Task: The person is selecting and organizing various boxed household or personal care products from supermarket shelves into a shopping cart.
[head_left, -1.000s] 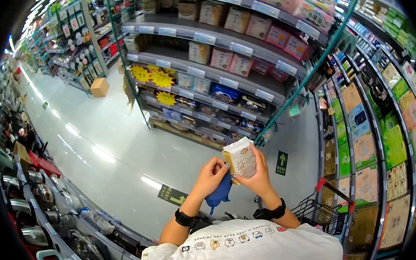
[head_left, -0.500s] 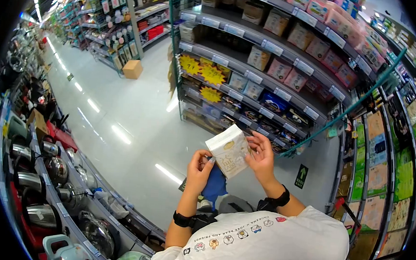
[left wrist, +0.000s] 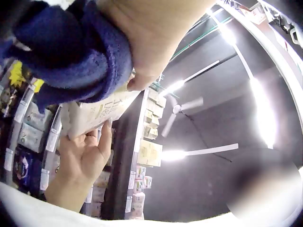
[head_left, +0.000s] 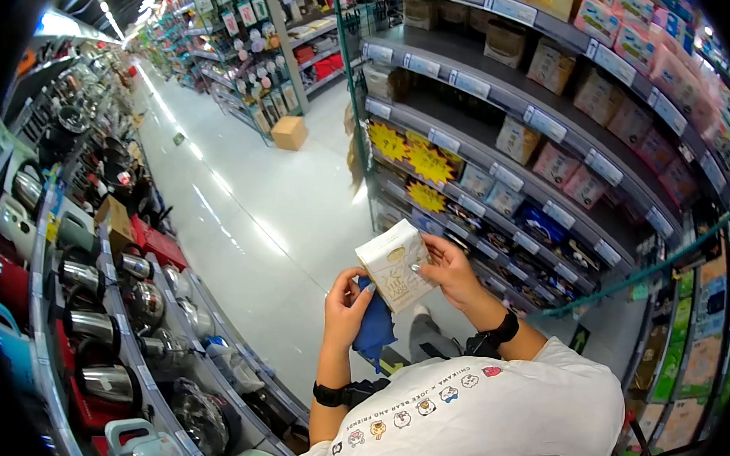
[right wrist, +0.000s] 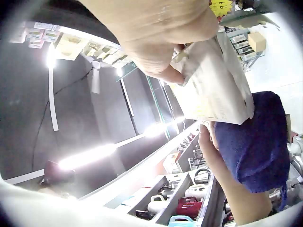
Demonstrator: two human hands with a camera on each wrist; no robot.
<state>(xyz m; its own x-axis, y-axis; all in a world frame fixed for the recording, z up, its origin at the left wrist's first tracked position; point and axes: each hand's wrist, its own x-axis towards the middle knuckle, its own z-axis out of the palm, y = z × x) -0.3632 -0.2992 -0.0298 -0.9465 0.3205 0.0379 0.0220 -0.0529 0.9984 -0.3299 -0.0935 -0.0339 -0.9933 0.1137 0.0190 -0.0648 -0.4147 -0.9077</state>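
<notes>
A white paper-wrapped pack [head_left: 394, 267] with gold print and an oval emblem is held up in front of the chest. My right hand [head_left: 454, 271] grips its right side, with the thumb across the printed face. At its left edge, my left hand [head_left: 345, 302] has curled fingers and holds a fuzzy blue cloth [head_left: 374, 329]. The cloth hangs below that hand, beside the pack. In the right wrist view the cloth [right wrist: 255, 142] bunches against the pack's end, and a thin loop dangles from it.
Ahead stands a shelf unit [head_left: 507, 95] with packs and yellow starburst signs. Along the left, a shelf [head_left: 116, 330] carries kettles. A cardboard box [head_left: 289, 132] sits on the aisle floor [head_left: 242, 187]. More packaged goods [head_left: 693, 332] line the right.
The head view has swung left, showing more of the kettle shelf. The pack has turned, bringing its printed face more toward the head camera. The right fingers spread, then closed on the pack again.
</notes>
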